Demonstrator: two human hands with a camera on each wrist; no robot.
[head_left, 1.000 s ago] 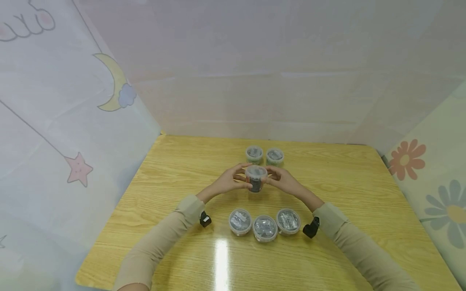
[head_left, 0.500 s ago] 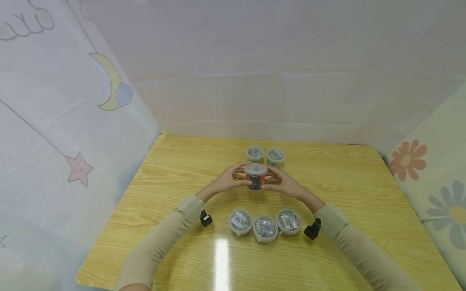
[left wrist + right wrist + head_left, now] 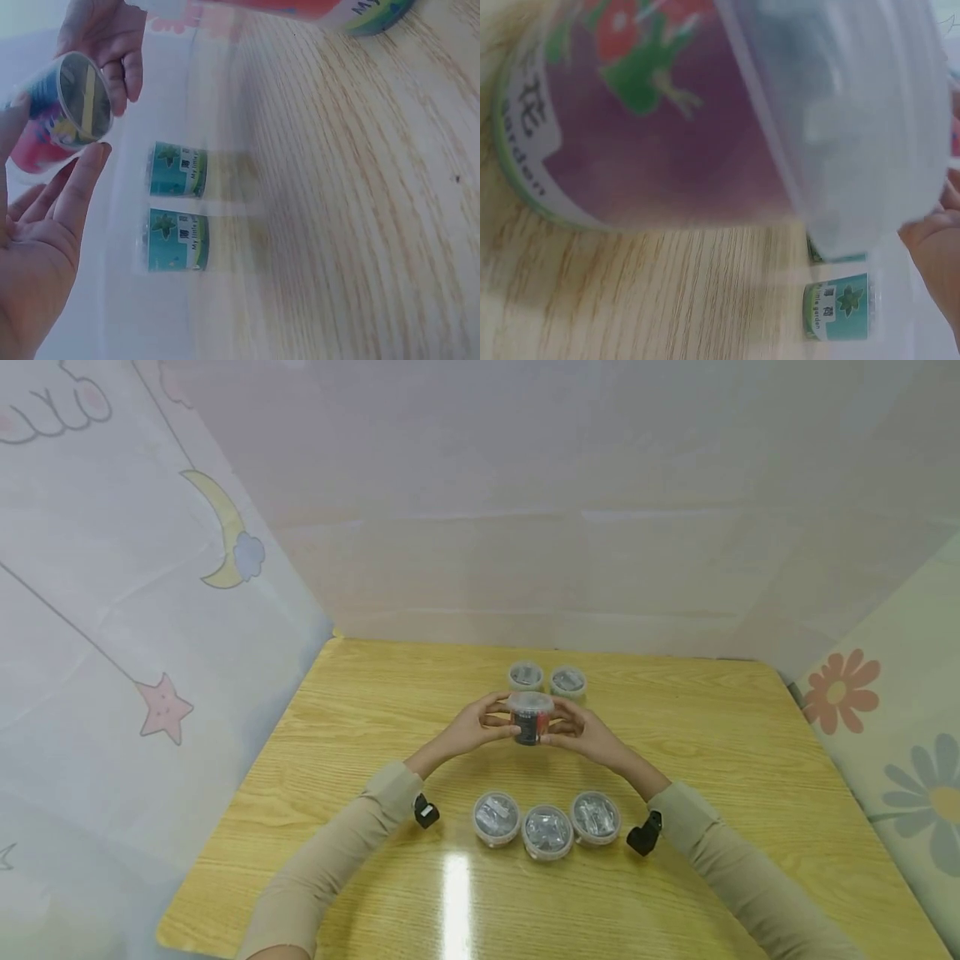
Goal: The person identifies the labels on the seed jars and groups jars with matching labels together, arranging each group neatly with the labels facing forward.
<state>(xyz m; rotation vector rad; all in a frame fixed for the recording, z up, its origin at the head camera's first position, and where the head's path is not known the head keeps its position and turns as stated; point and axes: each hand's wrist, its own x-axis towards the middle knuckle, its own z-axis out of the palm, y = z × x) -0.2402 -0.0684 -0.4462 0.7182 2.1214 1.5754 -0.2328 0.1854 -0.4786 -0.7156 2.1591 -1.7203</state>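
Note:
A small plastic tub [image 3: 530, 724] with a clear lid and a red and dark printed wrap is held up above the table. My left hand [image 3: 468, 731] grips its left side between thumb and fingers. On the opposite side my right hand [image 3: 590, 737] holds it the same way. The left wrist view shows the underside of this tub [image 3: 86, 97], with a pale strip across it. In the right wrist view a near purple-wrapped tub [image 3: 675, 142] hides most of the right hand [image 3: 939, 240].
Three lidded tubs stand closer in: a left one [image 3: 496, 819], a middle one [image 3: 547, 832] and a right one [image 3: 596, 817]. Behind the hands are two teal-wrapped tubs, one left [image 3: 177, 169] and one right [image 3: 567, 681]. A printed backdrop [image 3: 480, 568] borders the wooden table [image 3: 712, 735].
The held tub has turned, so more of its dark label and red side now faces the head camera. It has risen slightly. The other tubs stay put.

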